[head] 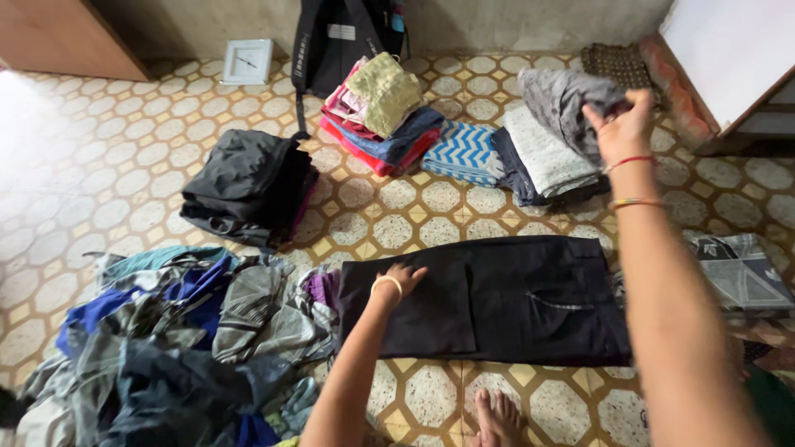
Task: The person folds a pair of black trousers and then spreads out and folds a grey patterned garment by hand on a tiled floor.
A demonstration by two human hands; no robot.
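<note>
Black trousers (497, 298) under left hand (403, 277), four folded stacks

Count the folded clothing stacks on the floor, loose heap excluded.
3. Black stack at left; colourful stack by the backpack; grey-and-white stack under the right hand. The zigzag cloth lies singly between them. More may be hidden beyond the frame.

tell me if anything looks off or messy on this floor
The square white clock lies on the tiled floor by the backpack, an odd spot. The stack topped by the green cloth leans, its layers askew. The unfolded heap at left is a jumble.
</note>
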